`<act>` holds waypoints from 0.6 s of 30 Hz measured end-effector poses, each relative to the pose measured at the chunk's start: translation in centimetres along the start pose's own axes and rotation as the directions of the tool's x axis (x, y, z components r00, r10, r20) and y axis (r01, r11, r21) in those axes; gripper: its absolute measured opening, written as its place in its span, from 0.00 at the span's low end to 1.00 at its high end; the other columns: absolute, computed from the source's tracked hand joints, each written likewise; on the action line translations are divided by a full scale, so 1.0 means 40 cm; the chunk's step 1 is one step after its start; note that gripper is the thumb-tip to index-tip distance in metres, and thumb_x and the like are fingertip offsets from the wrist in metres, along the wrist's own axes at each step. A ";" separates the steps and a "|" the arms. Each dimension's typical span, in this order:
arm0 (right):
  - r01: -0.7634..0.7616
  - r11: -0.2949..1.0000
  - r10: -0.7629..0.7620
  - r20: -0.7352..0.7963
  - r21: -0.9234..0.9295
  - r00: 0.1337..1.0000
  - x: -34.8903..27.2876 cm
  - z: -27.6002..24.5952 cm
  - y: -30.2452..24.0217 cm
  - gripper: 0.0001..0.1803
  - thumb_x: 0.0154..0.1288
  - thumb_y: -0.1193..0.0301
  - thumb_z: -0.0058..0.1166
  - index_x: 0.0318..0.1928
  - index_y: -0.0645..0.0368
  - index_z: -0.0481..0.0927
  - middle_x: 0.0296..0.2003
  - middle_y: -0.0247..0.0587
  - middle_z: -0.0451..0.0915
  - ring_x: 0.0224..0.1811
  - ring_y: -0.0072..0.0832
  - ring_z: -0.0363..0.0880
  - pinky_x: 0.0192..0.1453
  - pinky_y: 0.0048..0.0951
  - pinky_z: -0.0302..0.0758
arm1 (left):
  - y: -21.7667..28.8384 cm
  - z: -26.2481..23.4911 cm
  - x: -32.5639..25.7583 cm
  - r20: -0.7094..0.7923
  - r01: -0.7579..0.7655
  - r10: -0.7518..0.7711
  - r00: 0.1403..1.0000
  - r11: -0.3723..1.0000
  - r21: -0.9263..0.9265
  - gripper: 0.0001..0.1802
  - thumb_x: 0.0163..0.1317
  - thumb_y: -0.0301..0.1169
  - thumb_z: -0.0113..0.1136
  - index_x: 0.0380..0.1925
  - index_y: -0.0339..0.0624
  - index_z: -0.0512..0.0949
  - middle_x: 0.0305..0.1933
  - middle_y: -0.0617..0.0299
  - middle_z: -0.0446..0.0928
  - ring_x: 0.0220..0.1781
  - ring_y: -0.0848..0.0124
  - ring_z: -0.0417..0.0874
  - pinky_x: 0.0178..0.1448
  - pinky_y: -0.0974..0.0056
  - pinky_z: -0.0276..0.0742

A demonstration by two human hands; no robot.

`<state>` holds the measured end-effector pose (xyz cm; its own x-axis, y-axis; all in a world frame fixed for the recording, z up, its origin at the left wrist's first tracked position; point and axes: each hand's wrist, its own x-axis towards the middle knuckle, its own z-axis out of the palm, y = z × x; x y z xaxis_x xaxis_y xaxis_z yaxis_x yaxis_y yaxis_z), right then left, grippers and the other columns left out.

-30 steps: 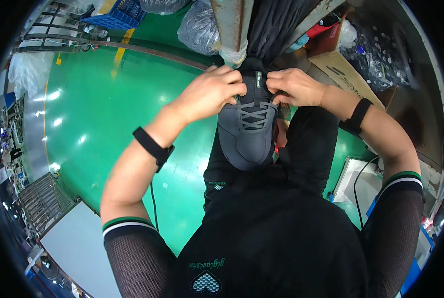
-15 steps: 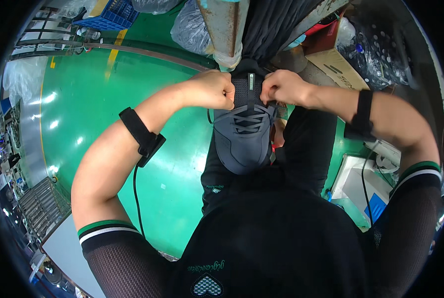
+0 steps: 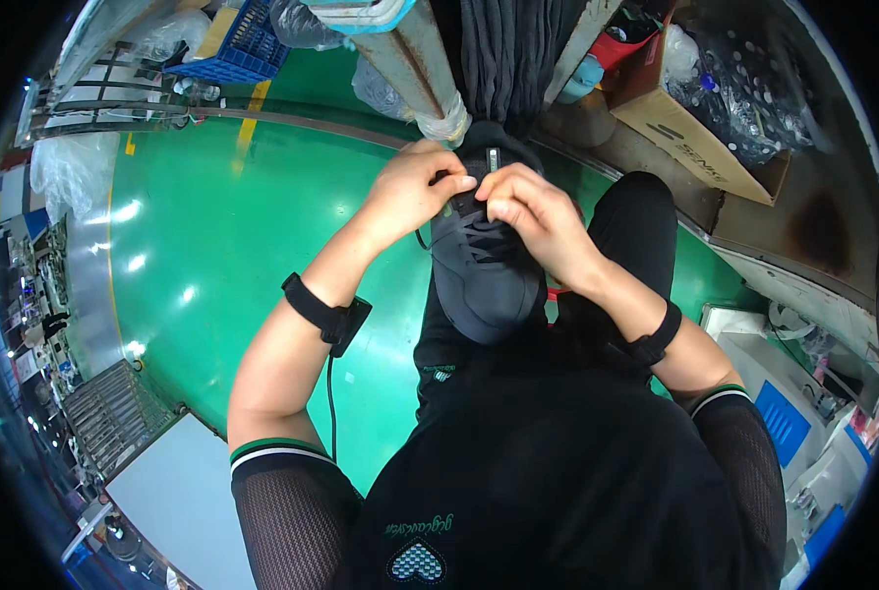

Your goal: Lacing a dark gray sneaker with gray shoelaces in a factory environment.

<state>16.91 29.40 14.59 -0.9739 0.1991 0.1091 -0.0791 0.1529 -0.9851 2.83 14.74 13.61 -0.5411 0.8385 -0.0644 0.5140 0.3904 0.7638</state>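
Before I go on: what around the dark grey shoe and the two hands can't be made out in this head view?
- Lace ends of the dark grey lace-up shoe: hidden by left hand and right hand.
- Shoe's heel: covered by the black shirt.
- Shoe's toe: lost against hanging dark cloth.

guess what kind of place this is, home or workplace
Likely a factory or workshop floor: glossy green painted floor, a blue plastic crate by metal racks, and an open cardboard box.
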 end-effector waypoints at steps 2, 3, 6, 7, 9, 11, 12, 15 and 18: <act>-0.218 0.949 0.220 0.016 0.228 0.975 0.018 0.001 0.032 0.03 0.65 0.76 0.51 0.35 0.62 0.76 0.30 0.38 0.77 0.34 0.31 0.77 0.41 0.28 0.72 | 0.001 -0.026 -0.025 0.047 0.022 -0.022 0.999 1.000 0.008 0.09 0.53 0.31 0.67 0.30 0.39 0.79 0.34 0.57 0.75 0.37 0.60 0.76 0.40 0.60 0.73; -0.304 0.934 0.294 0.080 0.187 0.952 0.025 0.005 0.045 0.03 0.66 0.76 0.50 0.37 0.62 0.76 0.30 0.39 0.77 0.32 0.33 0.77 0.40 0.30 0.73 | 0.000 -0.037 -0.036 0.103 -0.015 0.020 0.994 0.999 -0.050 0.09 0.51 0.25 0.66 0.33 0.38 0.78 0.38 0.57 0.76 0.40 0.59 0.78 0.42 0.60 0.74; 0.178 0.874 -0.154 0.091 -0.451 0.984 0.043 0.032 0.072 0.08 0.60 0.77 0.53 0.41 0.59 0.77 0.30 0.45 0.78 0.33 0.40 0.81 0.37 0.38 0.76 | -0.008 -0.049 -0.064 0.116 -0.038 0.048 0.992 0.995 -0.090 0.10 0.53 0.18 0.62 0.37 0.37 0.78 0.46 0.59 0.76 0.44 0.66 0.79 0.47 0.64 0.77; 0.131 0.802 -0.025 0.185 -0.583 0.982 0.049 0.044 0.078 0.08 0.58 0.76 0.54 0.40 0.59 0.78 0.31 0.46 0.78 0.34 0.43 0.80 0.38 0.41 0.76 | -0.012 -0.046 -0.071 0.094 -0.015 0.031 0.995 0.986 -0.166 0.11 0.54 0.16 0.60 0.38 0.37 0.78 0.47 0.58 0.76 0.46 0.66 0.79 0.51 0.64 0.78; 0.220 0.693 0.003 0.308 -0.687 0.951 0.062 0.062 0.083 0.07 0.55 0.74 0.56 0.35 0.59 0.77 0.32 0.45 0.75 0.35 0.45 0.79 0.39 0.43 0.75 | -0.020 -0.034 -0.077 0.070 -0.001 0.011 0.997 0.988 -0.152 0.12 0.54 0.16 0.60 0.40 0.38 0.78 0.48 0.58 0.76 0.48 0.67 0.79 0.51 0.64 0.78; 0.210 0.728 0.014 0.320 -0.653 0.947 0.075 0.066 0.078 0.05 0.54 0.74 0.56 0.33 0.58 0.77 0.32 0.44 0.75 0.35 0.45 0.79 0.37 0.43 0.75 | -0.027 -0.021 -0.081 0.030 -0.009 0.014 0.999 0.989 -0.148 0.13 0.55 0.17 0.60 0.41 0.39 0.79 0.49 0.59 0.76 0.49 0.67 0.79 0.52 0.64 0.78; 0.264 0.790 -0.094 0.316 -0.554 0.944 0.081 0.058 0.070 0.03 0.54 0.74 0.55 0.30 0.58 0.77 0.33 0.44 0.76 0.34 0.45 0.79 0.36 0.43 0.75 | -0.028 -0.018 -0.087 0.009 0.006 -0.004 1.000 0.980 -0.201 0.15 0.55 0.17 0.60 0.43 0.40 0.79 0.50 0.58 0.77 0.51 0.65 0.79 0.53 0.63 0.77; 0.303 0.802 -0.061 0.434 -0.514 0.899 0.077 -0.011 0.017 0.03 0.54 0.75 0.55 0.26 0.59 0.74 0.29 0.44 0.74 0.33 0.46 0.77 0.36 0.43 0.72 | -0.019 -0.017 -0.120 -0.076 -0.044 0.035 0.996 0.992 -0.117 0.16 0.56 0.19 0.59 0.46 0.40 0.79 0.52 0.56 0.77 0.53 0.60 0.78 0.55 0.61 0.77; -0.237 0.966 0.258 0.395 -0.102 0.882 0.030 -0.121 -0.062 0.08 0.64 0.71 0.56 0.30 0.62 0.75 0.31 0.32 0.70 0.31 0.22 0.69 0.36 0.27 0.67 | 0.029 0.000 -0.178 -0.198 -0.084 0.080 0.977 0.996 -0.016 0.16 0.58 0.21 0.60 0.48 0.40 0.78 0.50 0.52 0.77 0.53 0.54 0.78 0.55 0.57 0.76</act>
<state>16.95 33.95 17.79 -0.9632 -0.1669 -0.2106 0.1763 0.1992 -0.9640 7.30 9.21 14.93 -0.6195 0.7749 0.1252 0.5474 0.3122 0.7764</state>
